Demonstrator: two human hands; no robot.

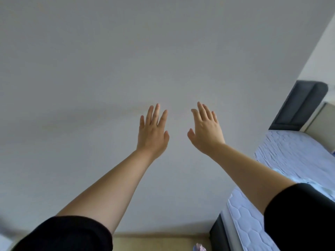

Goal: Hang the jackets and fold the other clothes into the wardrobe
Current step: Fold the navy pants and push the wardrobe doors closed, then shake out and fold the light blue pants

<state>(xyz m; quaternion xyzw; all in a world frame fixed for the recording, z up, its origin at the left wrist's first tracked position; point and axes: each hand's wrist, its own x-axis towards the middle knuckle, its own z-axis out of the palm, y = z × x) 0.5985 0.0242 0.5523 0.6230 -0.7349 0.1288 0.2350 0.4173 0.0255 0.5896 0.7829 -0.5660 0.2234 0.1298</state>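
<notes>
both grips are empty: left hand (153, 132) and right hand (205, 131) reach forward, fingers straight and spread, before a plain grey-white wall (126, 60). no clothes or wardrobe show; lilac quilted bed (290, 156) lies right.

left arm: short black fabric sleeve (68, 232) | right arm: short black fabric sleeve (304, 214) | forearms: bare | hands: bare

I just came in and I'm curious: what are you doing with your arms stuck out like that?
Nothing is being handled yet. The left hand and the right hand are both stretched out toward a plain white wall, fingers straight, with nothing in either grip. A bed with a pale quilted mattress sits to the right. No jackets, clothes or wardrobe are in view.
</notes>
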